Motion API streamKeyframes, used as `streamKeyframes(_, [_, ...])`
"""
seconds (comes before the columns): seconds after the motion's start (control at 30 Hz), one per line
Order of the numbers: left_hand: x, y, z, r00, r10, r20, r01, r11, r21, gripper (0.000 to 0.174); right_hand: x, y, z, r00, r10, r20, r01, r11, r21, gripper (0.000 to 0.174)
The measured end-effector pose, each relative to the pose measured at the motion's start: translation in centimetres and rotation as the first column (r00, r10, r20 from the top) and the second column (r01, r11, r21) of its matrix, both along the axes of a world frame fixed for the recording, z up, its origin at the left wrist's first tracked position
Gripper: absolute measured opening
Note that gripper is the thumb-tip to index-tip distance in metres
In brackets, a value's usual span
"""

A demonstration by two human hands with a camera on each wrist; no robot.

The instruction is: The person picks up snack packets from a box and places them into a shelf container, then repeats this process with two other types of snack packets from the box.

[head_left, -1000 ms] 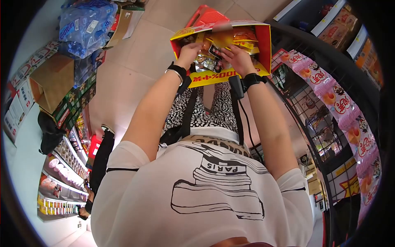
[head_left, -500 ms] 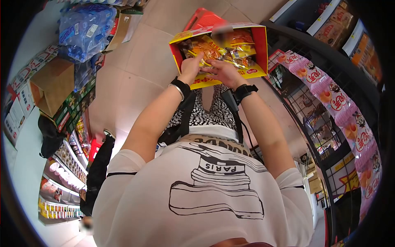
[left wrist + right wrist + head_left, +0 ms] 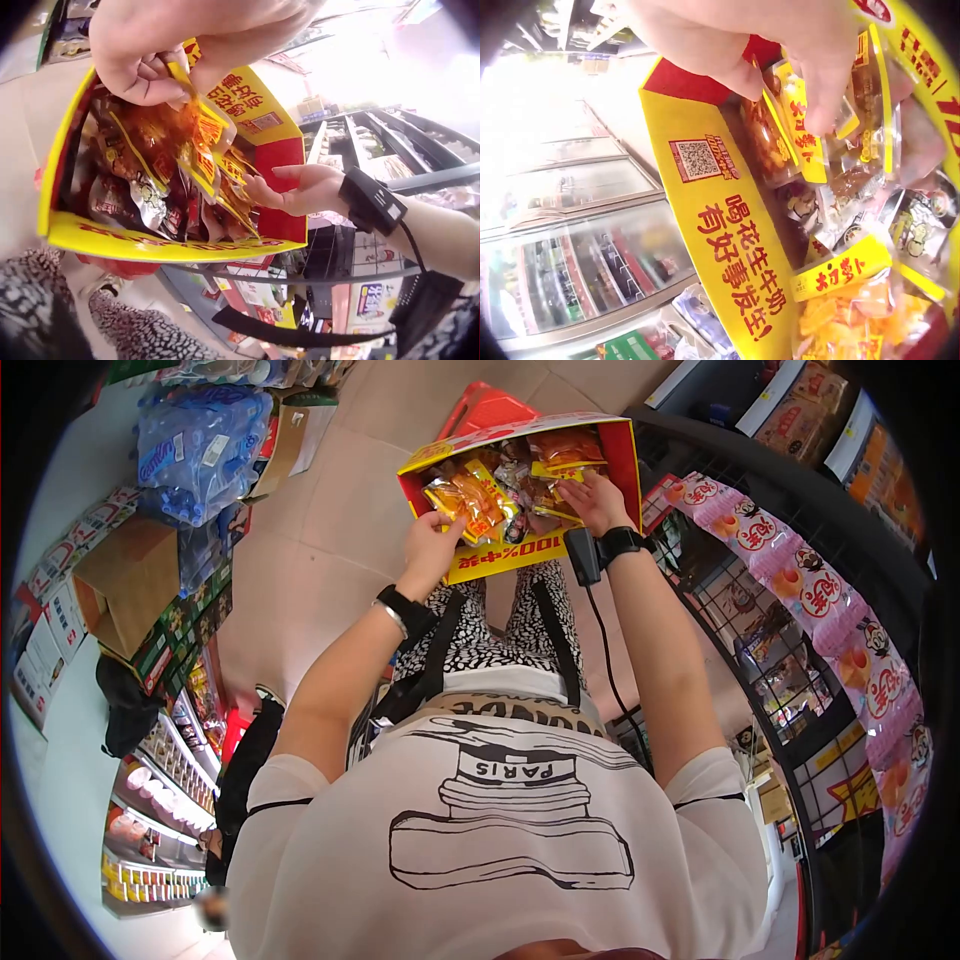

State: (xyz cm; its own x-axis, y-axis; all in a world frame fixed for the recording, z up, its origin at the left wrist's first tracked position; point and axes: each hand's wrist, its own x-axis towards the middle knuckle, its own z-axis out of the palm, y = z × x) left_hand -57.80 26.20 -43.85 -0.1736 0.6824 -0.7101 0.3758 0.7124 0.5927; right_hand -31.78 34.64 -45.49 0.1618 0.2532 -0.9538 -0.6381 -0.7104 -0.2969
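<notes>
A yellow box with a red inside holds several clear snack packets with yellow labels and orange contents. In the head view my left hand is at its near left edge. The left wrist view shows that hand's thumb and fingers pinching the yellow edge of an orange snack packet. My right hand reaches into the right side, its extended fingers touching a packet there. Below that hand in the right wrist view lies another orange packet. Darker silver-and-black packets show between them.
A red plastic object stands behind the box. Black wire shelving with hanging pink snack bags runs along the right. On the left are wrapped bottles and an open cardboard carton. A cable hangs from the right wrist.
The hands, close together at the box's left half half a second ago, are now apart. My right hand has moved right over the packets, and my left has shifted left and nearer my body.
</notes>
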Motion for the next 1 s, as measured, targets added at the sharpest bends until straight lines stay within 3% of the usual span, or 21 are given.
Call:
streamKeyframes(0.1, [-0.9,0.0,1.6,0.997,0.003,0.072,-0.008,0.998,0.059,0.029,-1.2,0.9,0.0,0.997,0.029,0.076,-0.019,0.992,-0.123,0.024])
streamKeyframes(0.17, [-1.5,-0.3,2.1,0.996,-0.015,0.093,0.009,0.998,0.065,0.028,-2.1,1.0,-0.7,0.942,-0.139,0.307,0.187,0.973,-0.134,0.024])
streamKeyframes(0.37, [-2.3,-0.4,3.1,0.992,0.068,0.108,-0.076,0.994,0.073,0.025,-3.0,1.0,-2.1,0.975,-0.131,0.181,0.152,0.983,-0.107,0.025])
streamKeyframes(0.43, [-2.7,-0.7,2.5,0.977,0.103,0.188,-0.118,0.990,0.074,0.024,-3.3,1.1,-2.1,0.981,-0.123,0.148,0.134,0.989,-0.068,0.025])
streamKeyframes(0.53, [-2.7,-0.8,2.5,0.987,0.079,0.142,-0.090,0.993,0.074,0.022,-3.9,1.8,-2.3,0.976,-0.136,0.170,0.127,0.990,0.064,0.022])
streamKeyframes(0.6, [-2.4,-0.4,3.7,0.980,0.087,0.177,-0.093,0.995,0.025,0.020,-4.1,2.2,-2.9,0.973,-0.054,0.223,0.074,0.994,-0.080,0.023])
streamKeyframes(0.8, [-2.2,-0.1,4.7,0.968,0.085,0.236,-0.085,0.996,-0.009,0.018,-2.7,2.1,-2.0,0.949,0.067,0.309,-0.059,0.998,-0.034,0.028])
streamKeyframes(0.87, [-2.4,0.1,4.8,0.969,0.074,0.237,-0.079,0.997,0.011,0.018,-1.6,0.4,-1.4,0.769,0.397,0.501,-0.441,0.897,-0.034,0.025])
streamKeyframes(0.9, [-2.9,0.2,4.4,0.968,0.057,0.244,-0.071,0.996,0.050,0.019,-0.4,-1.4,-3.8,0.486,0.475,0.733,-0.668,0.743,-0.038,0.027])
streamKeyframes(0.93, [-3.3,0.2,4.1,0.968,0.039,0.247,-0.062,0.995,0.084,0.020,0.2,-1.8,-2.1,0.493,0.467,0.734,-0.655,0.754,-0.040,0.027])
streamKeyframes(1.0, [-3.6,1.4,4.9,0.974,-0.004,0.229,-0.021,0.994,0.110,0.021,0.6,-3.1,4.4,0.331,0.707,0.625,-0.853,0.508,-0.123,0.029])
